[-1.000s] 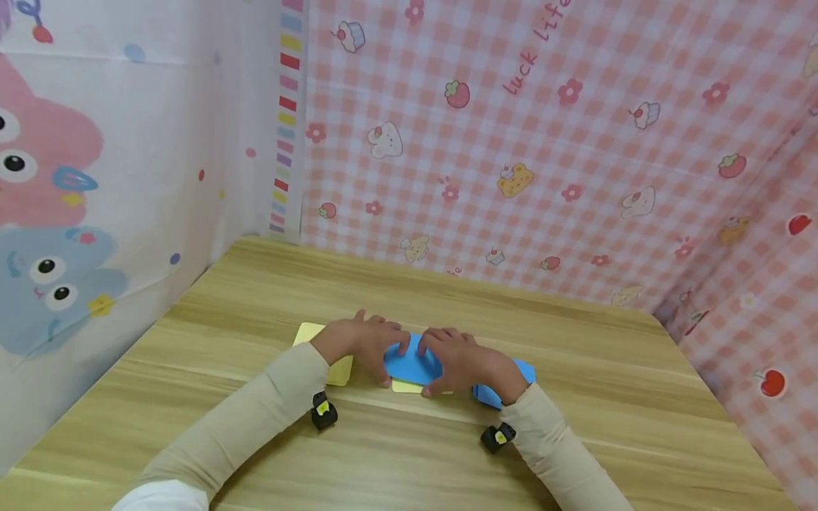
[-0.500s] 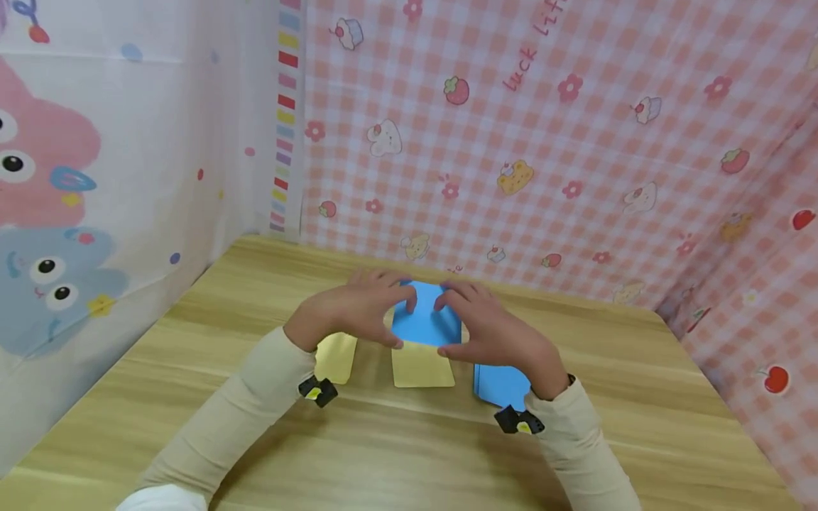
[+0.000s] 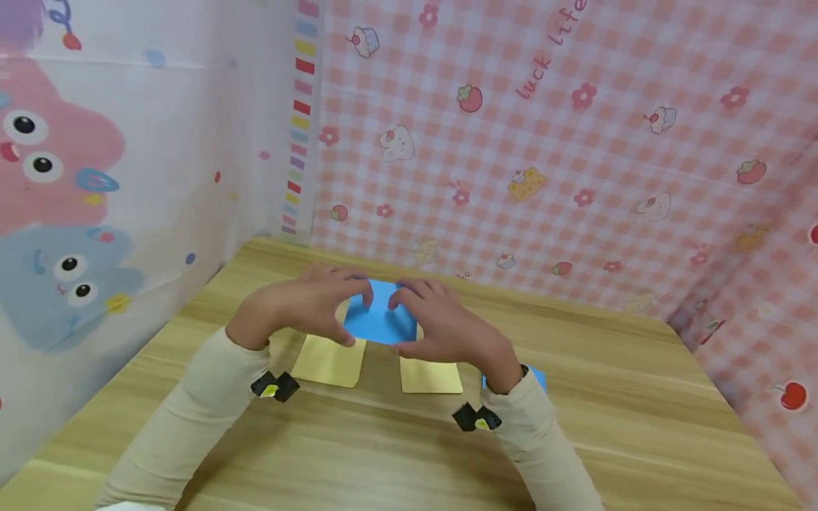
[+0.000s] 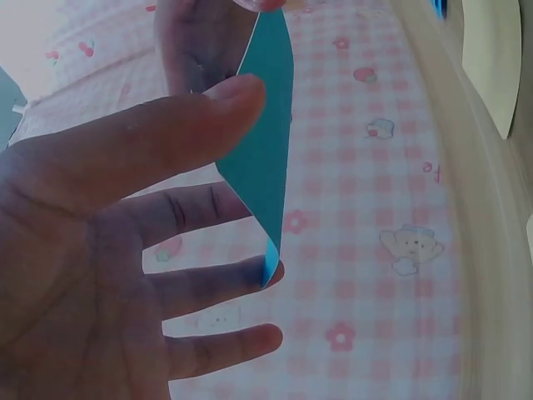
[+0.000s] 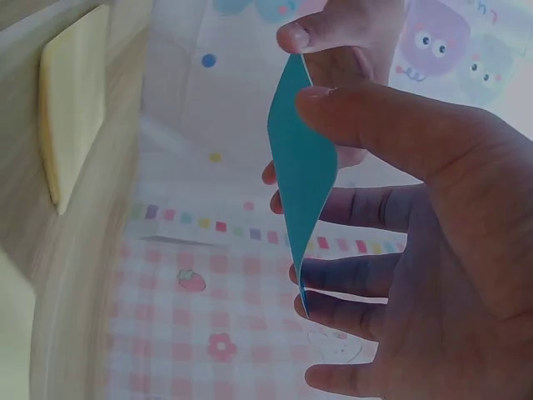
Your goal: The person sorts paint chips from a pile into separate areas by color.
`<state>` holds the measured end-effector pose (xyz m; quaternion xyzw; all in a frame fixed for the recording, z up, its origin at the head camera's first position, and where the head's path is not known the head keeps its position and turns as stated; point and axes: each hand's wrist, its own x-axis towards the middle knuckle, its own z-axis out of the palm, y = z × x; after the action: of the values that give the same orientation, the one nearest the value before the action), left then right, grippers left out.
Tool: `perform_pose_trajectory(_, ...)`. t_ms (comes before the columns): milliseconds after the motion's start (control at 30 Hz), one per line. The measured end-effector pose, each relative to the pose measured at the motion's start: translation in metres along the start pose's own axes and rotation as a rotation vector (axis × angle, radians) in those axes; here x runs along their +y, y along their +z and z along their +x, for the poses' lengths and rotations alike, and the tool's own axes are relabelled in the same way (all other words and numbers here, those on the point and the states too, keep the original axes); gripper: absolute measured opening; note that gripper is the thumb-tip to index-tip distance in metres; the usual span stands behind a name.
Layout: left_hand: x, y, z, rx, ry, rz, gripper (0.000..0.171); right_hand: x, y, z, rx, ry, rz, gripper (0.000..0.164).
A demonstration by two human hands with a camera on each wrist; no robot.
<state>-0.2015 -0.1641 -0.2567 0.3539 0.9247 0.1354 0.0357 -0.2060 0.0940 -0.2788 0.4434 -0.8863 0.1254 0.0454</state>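
Note:
A blue card [image 3: 380, 326] is held above the table between my two hands, bowed slightly in the left wrist view. My left hand [image 3: 300, 305] grips its left side, thumb on the near edge and fingers at the far edge. On the other side my right hand [image 3: 450, 323] grips it the same way, as the right wrist view shows with its thumb [image 5: 366, 117] on the card. A yellow stack of cards [image 3: 329, 363] lies below and nearer than the left hand. Under the right hand is a second yellow card [image 3: 431, 377], partly covered.
Blue cards [image 3: 540, 376] lie at the right, mostly hidden by my right wrist and sleeve. All rests on a wood-grain table [image 3: 371, 454]. A pink checked cloth [image 3: 486, 156] hangs behind it, and a white cartoon-print cloth [image 3: 172, 142] on the left.
Both hands have lifted the blue card off the middle yellow card, then carried it left toward the left yellow stack. The head view has shifted slightly.

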Motion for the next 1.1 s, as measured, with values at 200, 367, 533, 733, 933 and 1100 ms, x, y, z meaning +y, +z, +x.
perform_pose_trajectory(200, 0.017, 0.002, 0.023, 0.000, 0.031, 0.022, 0.045, 0.013, -0.013, -0.016, -0.002, 0.036, 0.012, 0.051)
perform_pose_trajectory(367, 0.053, 0.017, 0.070, -0.032, 0.100, 0.046, 0.048, 0.035, -0.034, -0.065, -0.001, 0.121, 0.025, 0.051)
perform_pose_trajectory(533, 0.091, 0.039, 0.116, -0.088, 0.157, 0.045, 0.050, 0.053, -0.048, -0.121, -0.035, 0.268, 0.088, 0.051)
perform_pose_trajectory(733, 0.111, 0.068, 0.157, -0.175, 0.180, -0.008, 0.050, 0.075, -0.046, -0.159, -0.062, 0.339, 0.115, 0.048)
perform_pose_trajectory(933, 0.116, 0.100, 0.176, -0.242, 0.154, -0.010, 0.050, 0.096, -0.024, -0.175, -0.143, 0.390, 0.138, 0.043)
perform_pose_trajectory(1100, 0.120, 0.132, 0.184, -0.298, 0.116, 0.078, 0.048, 0.112, 0.008, -0.181, -0.239, 0.439, 0.147, 0.040)
